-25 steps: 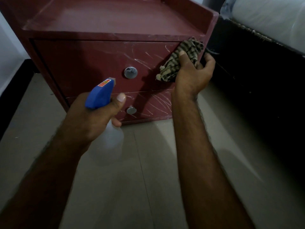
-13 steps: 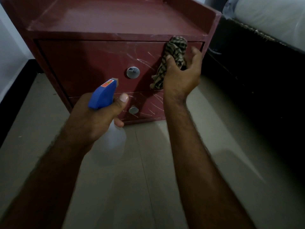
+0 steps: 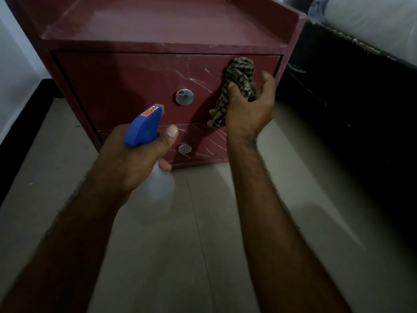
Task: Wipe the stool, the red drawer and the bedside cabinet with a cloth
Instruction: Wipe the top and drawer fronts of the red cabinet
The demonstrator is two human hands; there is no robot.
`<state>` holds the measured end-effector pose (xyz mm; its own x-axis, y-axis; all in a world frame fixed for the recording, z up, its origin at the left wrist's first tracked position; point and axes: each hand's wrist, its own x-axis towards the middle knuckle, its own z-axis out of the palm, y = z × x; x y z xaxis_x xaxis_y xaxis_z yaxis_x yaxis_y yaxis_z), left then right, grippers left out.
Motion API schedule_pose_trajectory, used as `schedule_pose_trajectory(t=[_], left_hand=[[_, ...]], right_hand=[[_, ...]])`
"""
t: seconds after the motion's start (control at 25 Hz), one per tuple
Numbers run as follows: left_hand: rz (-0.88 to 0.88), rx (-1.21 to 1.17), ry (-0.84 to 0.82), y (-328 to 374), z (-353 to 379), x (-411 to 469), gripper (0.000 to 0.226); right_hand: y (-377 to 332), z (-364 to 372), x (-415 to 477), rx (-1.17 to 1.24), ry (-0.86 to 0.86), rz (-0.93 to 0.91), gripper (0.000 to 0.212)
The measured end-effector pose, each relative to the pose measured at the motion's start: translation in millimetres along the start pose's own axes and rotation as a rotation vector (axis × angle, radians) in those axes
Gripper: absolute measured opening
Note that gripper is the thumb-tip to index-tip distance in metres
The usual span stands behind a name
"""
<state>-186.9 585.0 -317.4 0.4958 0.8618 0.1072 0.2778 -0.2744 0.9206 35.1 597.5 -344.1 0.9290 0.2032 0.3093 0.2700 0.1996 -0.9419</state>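
On the bedside cabinet (image 3: 158, 30), the upper red drawer (image 3: 124, 86) runs left to right; most of its front lies leftward of the cloth (image 3: 240, 73), which is clutched by the right hand (image 3: 246, 114) against its right end. A spray bottle (image 3: 143, 129) is gripped by the left hand (image 3: 128, 168).

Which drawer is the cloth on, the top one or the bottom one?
The top drawer, the taller one with the bigger knob. The right hand holds the cloth against its right end. The bottom drawer lies lower.
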Motion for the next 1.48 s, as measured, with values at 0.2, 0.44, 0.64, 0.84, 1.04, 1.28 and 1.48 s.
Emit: schedule_pose_trajectory(t=[0.2, 0.44, 0.64, 0.84, 1.04, 1.28, 1.48], left_hand=[[-0.014, 0.001, 0.002, 2.0, -2.0, -0.4, 0.021], [-0.027, -0.011, 0.032, -4.2, -3.8, 1.2, 0.017], [-0.04, -0.02, 0.028, -2.9, -2.7, -0.3, 0.018], [-0.029, -0.019, 0.034, -3.0, -3.1, 0.1, 0.017], [-0.038, -0.038, 0.026, -4.4, -0.3, 0.3, 0.014], [-0.018, -0.049, 0.008, -1.9, 2.7, 6.7, 0.016], [0.012, -0.051, -0.002, 2.9, 3.9, 10.0, 0.017]], right_hand=[[14.6, -18.6, 7.3, -0.065, 0.053, 0.046, 0.065], [22.2, -16.8, 2.1, -0.085, 0.078, 0.086, 0.062], [26.2, -12.5, -5.3, -0.047, 0.028, 0.1, 0.066], [29.6, -17.0, -2.5, -0.017, 0.021, 0.127, 0.067], [33.7, -25.0, 1.0, -0.028, 0.08, 0.169, 0.063], [37.0, -22.7, 1.3, -0.006, 0.08, 0.192, 0.062], [38.5, -23.9, 0.1, -0.01, 0.079, 0.194, 0.055]])
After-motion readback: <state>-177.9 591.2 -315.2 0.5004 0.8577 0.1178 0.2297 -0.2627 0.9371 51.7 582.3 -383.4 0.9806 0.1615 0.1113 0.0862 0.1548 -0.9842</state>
